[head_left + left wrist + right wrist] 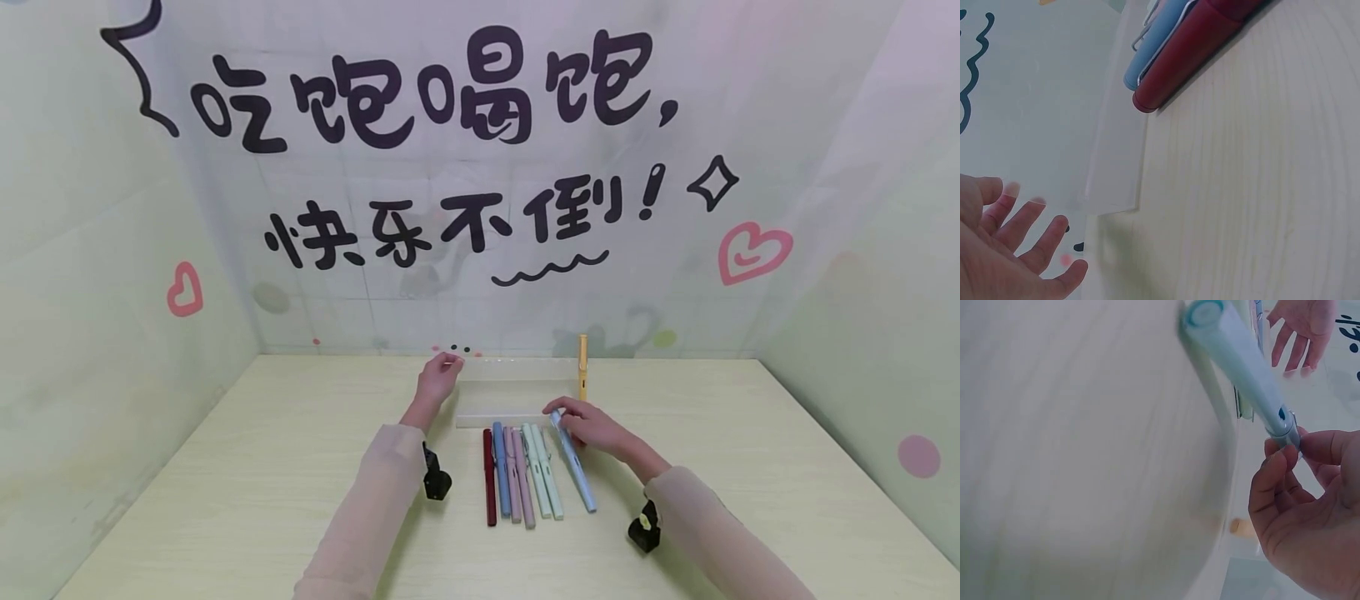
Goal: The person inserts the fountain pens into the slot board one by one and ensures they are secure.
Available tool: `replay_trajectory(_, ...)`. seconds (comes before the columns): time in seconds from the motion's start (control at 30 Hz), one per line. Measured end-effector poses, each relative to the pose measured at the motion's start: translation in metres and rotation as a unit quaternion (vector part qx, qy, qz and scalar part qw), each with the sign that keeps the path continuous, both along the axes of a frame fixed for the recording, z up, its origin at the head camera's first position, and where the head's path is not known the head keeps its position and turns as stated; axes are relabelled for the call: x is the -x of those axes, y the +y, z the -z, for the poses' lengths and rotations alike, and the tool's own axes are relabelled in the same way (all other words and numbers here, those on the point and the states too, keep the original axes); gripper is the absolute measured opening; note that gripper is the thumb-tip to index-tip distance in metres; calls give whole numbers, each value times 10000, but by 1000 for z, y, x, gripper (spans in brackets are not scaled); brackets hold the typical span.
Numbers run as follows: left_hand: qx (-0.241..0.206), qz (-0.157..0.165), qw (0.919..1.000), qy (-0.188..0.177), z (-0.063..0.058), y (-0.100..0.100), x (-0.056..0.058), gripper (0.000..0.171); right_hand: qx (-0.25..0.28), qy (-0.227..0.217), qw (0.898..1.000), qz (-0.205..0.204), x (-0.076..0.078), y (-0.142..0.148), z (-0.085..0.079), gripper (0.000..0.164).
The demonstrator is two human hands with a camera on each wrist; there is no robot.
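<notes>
My right hand (592, 425) pinches a light blue pen (576, 467) near its cap end, between thumb and fingers in the right wrist view. The pen slants, its barrel end pointing back toward me. At the far left corner of a clear plastic box (517, 417), my left hand (441, 379) pinches the wall. Two of its fingertips show through the plastic in the left wrist view. An orange-yellow pen (582, 367) stands upright at the box's right end. In front of the box lie a dark red pen (490, 479), a blue pen (502, 471), two pinkish-purple pens (521, 479) and two pale green pens (543, 475).
The pale wooden table (262, 500) meets a printed cloth backdrop (450, 317) behind the box. Cloth walls stand on both sides. Black wrist cameras sit at the left cuff (437, 475) and the right cuff (645, 529).
</notes>
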State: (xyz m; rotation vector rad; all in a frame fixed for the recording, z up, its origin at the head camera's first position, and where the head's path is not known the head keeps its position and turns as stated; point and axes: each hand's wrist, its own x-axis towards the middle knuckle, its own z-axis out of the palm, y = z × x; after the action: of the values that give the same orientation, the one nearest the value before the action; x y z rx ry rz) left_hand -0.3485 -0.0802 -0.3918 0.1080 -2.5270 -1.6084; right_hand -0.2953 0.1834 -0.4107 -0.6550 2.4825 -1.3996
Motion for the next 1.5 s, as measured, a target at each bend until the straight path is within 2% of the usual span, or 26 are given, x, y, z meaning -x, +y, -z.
replay_trajectory(0.13,10,-14,10000,54,0,0,0,25,78,-95,9998,146,-1,-2,1,27)
replay_trajectory(0.27,-24,-16,10000,53,0,0,0,25,-26,195,9998,95,-3,-3,-2,20)
replay_trajectory(0.4,-79,-9,10000,24,1,0,0,25,-12,592,9982,68,-15,-8,-16,21)
replay_trajectory(0.53,-84,2,10000,38,2,0,1,24,212,574,9976,336,-22,-12,-26,26)
replay_trajectory(0.7,-90,6,9999,45,2,0,0,24,519,226,9964,629,-11,-6,-14,33)
replay_trajectory(0.8,-125,18,9999,25,1,0,-1,25,733,62,9950,677,-3,-2,-7,36)
replay_trajectory(0.9,-144,41,9999,28,1,0,-1,26,938,0,9934,663,1,0,-8,39)
replay_trajectory(1.03,-150,32,9999,44,1,0,-1,25,1138,9,9913,664,3,2,-12,35)
replay_trajectory(1.23,-170,-6,9998,33,1,-1,1,25,1135,161,9919,553,9,7,-22,28)
replay_trajectory(1.5,-153,23,9999,5,2,0,1,25,1275,346,9897,556,14,9,-40,30)
